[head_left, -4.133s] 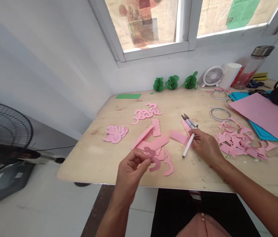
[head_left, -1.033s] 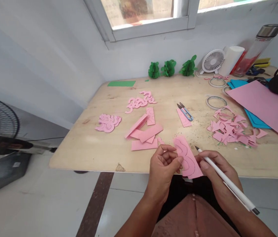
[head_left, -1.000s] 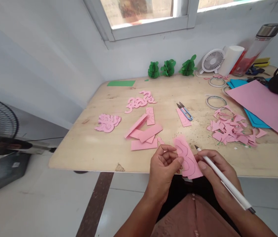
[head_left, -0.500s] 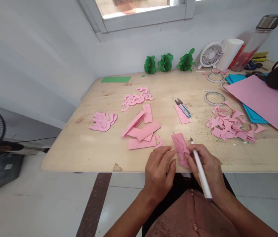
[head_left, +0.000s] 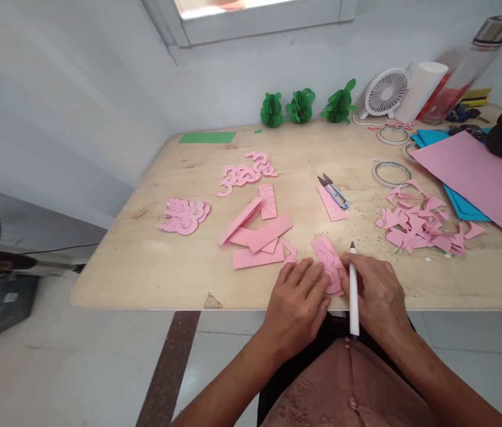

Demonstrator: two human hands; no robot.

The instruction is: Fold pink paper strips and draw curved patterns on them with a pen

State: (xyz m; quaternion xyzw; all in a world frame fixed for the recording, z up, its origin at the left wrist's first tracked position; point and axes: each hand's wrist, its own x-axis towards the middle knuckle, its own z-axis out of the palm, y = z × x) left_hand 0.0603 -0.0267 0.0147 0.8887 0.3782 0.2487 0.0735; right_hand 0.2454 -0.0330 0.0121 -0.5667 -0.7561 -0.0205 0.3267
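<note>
A pink paper strip [head_left: 323, 246] with curved lines drawn on it lies near the front edge of the table. On its lower part rests what looks like a cut curvy pink piece [head_left: 331, 279]. My left hand [head_left: 299, 299] lies with fingers stretched out, the fingertips at the left side of these papers. From the right, my right hand [head_left: 378, 293] holds a white pen [head_left: 354, 296], its dark tip pointing away from me. The thumb and fingers of that hand also touch the papers' right edge. Left of my left fingers is a small curved pink cutout [head_left: 289, 251].
Folded pink strips [head_left: 257, 256] lie left of centre, with curvy cutouts [head_left: 184, 216] beyond. Thread snips [head_left: 335, 193] rest on another strip. Pink scraps [head_left: 420, 225], tape rolls [head_left: 392, 174] and large pink paper [head_left: 477, 172] sit right. Green paper figures [head_left: 301, 107] and a small fan [head_left: 387, 93] stand behind.
My left hand has moved right, its fingers now at the pink papers. The pen in my right hand has turned to point more straight ahead. The curvy piece on the strip has shifted.
</note>
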